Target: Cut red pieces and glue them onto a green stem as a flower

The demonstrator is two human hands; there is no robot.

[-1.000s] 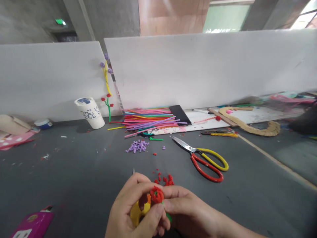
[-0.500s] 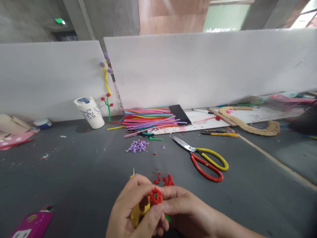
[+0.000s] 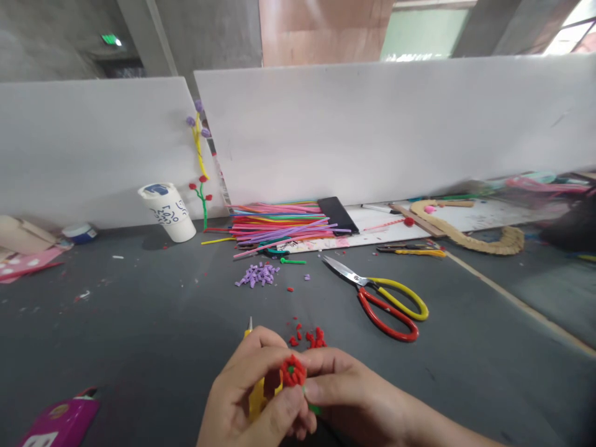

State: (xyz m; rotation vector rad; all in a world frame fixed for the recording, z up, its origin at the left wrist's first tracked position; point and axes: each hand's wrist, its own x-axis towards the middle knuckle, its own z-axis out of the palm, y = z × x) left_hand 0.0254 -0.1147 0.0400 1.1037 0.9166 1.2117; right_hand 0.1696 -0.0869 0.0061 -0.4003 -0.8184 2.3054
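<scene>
Red flower [image 3: 293, 370] with a green centre was held above the desk [image 3: 139, 310], near its front edge, between the fingers of the left hand [image 3: 246, 397] and those of the right hand [image 3: 342, 379]. It was pinched by the left thumb and forefinger, while its right side was met by the closed right thumb and forefinger. Only a short part of the green stem [image 3: 315, 410] could be seen below; the rest was covered by the hands. A yellow tool [image 3: 256, 400] was also held in the left hand, mostly masked by the fingers, with its pointed tip showing beyond the knuckles; its exact kind could not be told.

Just beyond the hands, red pieces [image 3: 317, 338] were scattered, their nearest part hidden. Farther back were seen a heap of purple pieces [image 3: 257, 275], a bundle of pipe cleaners [image 3: 284, 225] overlapping a dark flat slab [image 3: 339, 215], and, to the right, scissors [image 3: 357, 280] with one red and one yellow handle. A magenta object [image 3: 65, 419] was cut off at the lower left, and a dark shape [image 3: 565, 230] at the right edge was too blurred to be identified.
</scene>
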